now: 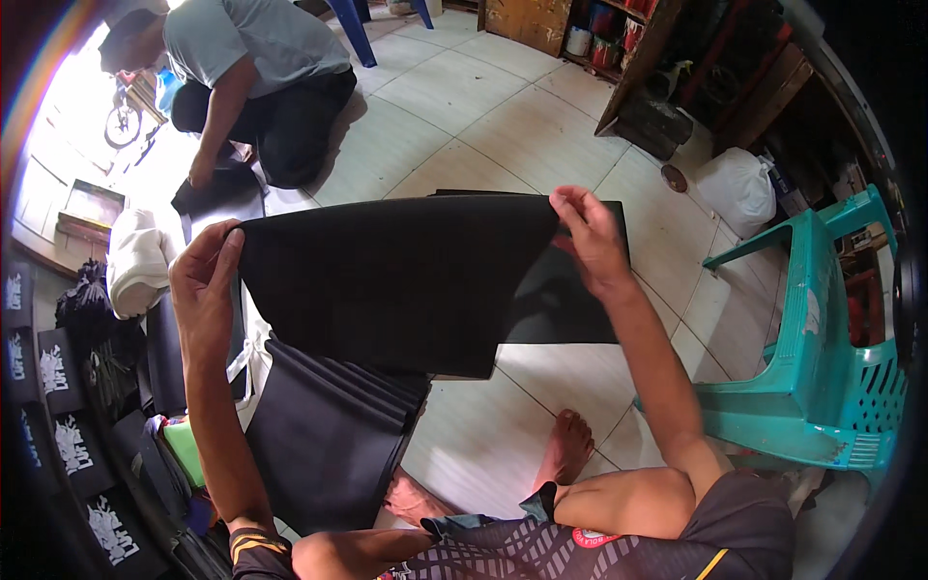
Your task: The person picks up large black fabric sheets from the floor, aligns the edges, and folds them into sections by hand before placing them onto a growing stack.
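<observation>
A black fabric piece is stretched out in the air in front of me, its lower edge hanging down. My left hand pinches its upper left corner between thumb and fingers. At the upper right corner my right hand grips it the same way. Below, near my legs, lies a pile of similar black fabric pieces, with several layered edges showing. Beyond the held piece, a dark flat sheet lies on the tiled floor, partly hidden by the fabric and my right hand.
A co-worker crouches at the far left, one hand on dark material. A green plastic chair stands at right, near a white bag. Rolled white cloth and black printed pieces lie at left. An open cabinet stands behind.
</observation>
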Demonstrator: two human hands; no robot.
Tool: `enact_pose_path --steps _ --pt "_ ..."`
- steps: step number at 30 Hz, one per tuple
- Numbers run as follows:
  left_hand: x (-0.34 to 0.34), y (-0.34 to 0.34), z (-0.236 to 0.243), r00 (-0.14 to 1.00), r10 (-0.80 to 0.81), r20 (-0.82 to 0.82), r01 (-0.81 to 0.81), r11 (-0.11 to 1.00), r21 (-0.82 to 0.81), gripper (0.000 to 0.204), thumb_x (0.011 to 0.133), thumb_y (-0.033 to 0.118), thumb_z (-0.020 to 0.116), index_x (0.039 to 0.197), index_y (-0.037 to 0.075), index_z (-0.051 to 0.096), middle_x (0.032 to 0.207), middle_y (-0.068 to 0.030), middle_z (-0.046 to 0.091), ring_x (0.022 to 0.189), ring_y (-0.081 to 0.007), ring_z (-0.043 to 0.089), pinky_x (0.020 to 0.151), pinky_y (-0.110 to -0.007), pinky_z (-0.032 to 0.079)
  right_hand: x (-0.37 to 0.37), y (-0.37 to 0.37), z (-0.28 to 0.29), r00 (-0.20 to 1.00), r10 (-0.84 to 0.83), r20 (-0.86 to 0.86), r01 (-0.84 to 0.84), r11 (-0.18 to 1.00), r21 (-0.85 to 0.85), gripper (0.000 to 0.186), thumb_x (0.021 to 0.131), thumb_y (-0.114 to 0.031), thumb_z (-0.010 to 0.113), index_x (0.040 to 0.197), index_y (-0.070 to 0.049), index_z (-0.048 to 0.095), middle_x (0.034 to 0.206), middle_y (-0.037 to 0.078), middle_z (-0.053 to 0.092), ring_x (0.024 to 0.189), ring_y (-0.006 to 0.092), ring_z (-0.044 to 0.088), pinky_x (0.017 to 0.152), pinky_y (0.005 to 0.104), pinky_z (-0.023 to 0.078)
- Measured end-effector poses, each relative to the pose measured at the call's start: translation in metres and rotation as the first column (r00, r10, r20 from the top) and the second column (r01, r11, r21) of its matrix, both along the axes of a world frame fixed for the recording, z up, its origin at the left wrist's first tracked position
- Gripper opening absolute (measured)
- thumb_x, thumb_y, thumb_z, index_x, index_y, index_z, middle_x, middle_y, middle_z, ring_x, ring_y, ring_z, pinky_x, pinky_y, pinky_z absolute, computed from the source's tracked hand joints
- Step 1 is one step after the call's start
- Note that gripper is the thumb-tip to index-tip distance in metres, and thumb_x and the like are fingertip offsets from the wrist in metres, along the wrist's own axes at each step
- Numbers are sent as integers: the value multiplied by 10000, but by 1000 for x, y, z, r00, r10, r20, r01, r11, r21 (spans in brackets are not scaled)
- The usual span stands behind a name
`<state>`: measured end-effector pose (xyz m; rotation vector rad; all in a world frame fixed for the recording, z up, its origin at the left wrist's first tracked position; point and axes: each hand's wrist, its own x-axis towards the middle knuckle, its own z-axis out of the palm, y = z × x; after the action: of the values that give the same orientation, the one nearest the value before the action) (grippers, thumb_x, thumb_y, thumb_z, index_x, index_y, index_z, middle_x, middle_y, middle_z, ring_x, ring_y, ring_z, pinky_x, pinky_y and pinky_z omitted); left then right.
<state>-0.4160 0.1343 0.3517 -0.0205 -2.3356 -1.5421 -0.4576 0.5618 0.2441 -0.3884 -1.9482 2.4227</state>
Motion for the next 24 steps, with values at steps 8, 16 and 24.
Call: enact_pose_path --steps 8,16,24 --pt "4 1 2 992 -9 -124 -9 989 -145 130 1009 76 667 1101 -8 706 997 18 679 944 -48 595 866 -211 450 4 -7 -4 953 -43 -301 -5 988 -157 563 859 -154 848 1347 -65 582 1270 59 570 1090 110 536 957 278 479" --pt "14 -16 -1 973 -128 -193 78 967 -244 112 1029 17 593 1107 5 672 997 33 620 904 -33 532 821 -216 423 -18 14 44 760 650 18 -639 742 203 569 874 -164 840 1374 1 626 1133 90 743 1055 151 680 943 256 524" --pt "21 -24 -14 980 -63 -189 4 954 -300 102 1033 24 593 1105 -10 656 991 9 615 919 -60 544 850 -236 437 8 9 59 744 573 -343 -378 785 492 290 800 -15 856 1083 -38 795 993 69 773 891 123 706 790 254 568"
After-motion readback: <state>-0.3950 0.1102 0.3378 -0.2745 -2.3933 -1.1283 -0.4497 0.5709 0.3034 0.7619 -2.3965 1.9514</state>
